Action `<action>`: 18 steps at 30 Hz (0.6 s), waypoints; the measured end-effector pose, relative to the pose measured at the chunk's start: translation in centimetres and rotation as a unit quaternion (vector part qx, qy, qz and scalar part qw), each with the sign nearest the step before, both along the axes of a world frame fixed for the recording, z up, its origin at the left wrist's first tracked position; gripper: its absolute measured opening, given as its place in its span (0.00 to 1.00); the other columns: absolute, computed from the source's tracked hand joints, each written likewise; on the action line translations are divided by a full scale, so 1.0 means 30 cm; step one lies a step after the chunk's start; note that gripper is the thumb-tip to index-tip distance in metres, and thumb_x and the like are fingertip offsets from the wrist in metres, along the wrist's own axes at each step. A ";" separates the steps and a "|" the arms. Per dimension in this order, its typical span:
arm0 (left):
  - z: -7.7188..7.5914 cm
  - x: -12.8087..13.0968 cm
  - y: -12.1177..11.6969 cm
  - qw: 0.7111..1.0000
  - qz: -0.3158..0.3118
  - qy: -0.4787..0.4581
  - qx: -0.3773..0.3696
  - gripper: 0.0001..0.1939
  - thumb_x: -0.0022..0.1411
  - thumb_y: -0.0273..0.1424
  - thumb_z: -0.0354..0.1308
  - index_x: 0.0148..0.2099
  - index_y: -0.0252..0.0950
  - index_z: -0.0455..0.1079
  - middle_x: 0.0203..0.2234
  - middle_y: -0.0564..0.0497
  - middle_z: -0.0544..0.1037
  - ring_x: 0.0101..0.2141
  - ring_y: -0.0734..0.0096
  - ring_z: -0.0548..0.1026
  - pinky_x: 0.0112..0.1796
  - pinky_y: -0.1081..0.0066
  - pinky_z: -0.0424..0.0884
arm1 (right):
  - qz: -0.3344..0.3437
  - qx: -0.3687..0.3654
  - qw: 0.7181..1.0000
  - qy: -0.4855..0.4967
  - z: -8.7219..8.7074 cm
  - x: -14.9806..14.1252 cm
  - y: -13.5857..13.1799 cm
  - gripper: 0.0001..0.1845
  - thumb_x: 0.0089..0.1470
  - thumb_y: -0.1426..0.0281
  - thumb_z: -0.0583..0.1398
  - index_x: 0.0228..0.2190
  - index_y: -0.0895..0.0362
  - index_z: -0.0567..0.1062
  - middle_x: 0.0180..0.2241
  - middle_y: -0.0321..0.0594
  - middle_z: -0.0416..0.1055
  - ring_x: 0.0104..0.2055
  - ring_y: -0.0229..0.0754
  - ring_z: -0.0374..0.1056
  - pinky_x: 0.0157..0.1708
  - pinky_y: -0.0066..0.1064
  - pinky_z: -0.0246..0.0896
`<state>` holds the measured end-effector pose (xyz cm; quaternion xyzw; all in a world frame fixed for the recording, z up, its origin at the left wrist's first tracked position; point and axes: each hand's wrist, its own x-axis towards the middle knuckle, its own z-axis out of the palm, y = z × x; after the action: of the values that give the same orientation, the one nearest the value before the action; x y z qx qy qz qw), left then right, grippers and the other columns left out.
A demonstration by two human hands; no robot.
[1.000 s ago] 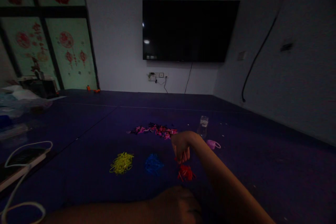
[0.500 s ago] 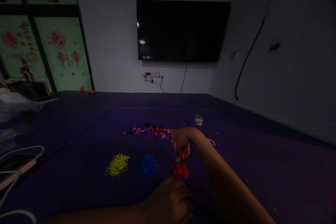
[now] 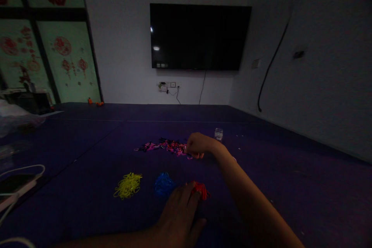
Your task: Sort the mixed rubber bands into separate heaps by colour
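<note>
Purple surface (image 3: 99,147): left hand (image 3: 176,215), open, apparently steadies red bands (image 3: 203,191); right hand (image 3: 198,143) at mixed bands (image 3: 173,147), grip indiscernible.

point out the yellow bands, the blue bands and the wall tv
yellow bands (image 3: 128,186): head view, middle of the pile
blue bands (image 3: 164,184): head view, middle of the pile
wall tv (image 3: 200,37): head view, centre of the dark screen

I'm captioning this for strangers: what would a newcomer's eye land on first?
Probably the yellow heap of elastic bands, brightest on the dark purple surface, left of the blue heap. Then the big black television on the far wall, and the left hand at the red heap.
</note>
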<state>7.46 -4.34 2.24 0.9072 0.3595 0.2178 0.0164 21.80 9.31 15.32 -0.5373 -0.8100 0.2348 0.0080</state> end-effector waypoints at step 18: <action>0.060 0.026 -0.001 0.992 -0.017 0.044 -0.113 0.31 0.57 0.34 0.57 0.60 0.28 0.55 0.61 0.34 0.51 0.59 0.47 0.52 0.55 0.49 0.55 | -0.114 0.285 0.952 0.026 -0.358 0.057 0.187 0.28 0.49 0.83 0.48 0.51 0.59 0.69 0.51 0.45 0.67 0.54 0.40 0.61 0.51 0.25 0.52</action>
<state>8.25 -4.36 4.04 0.9145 0.3662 0.1351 0.1063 23.51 14.91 4.58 -0.5948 -0.7763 0.0061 0.2084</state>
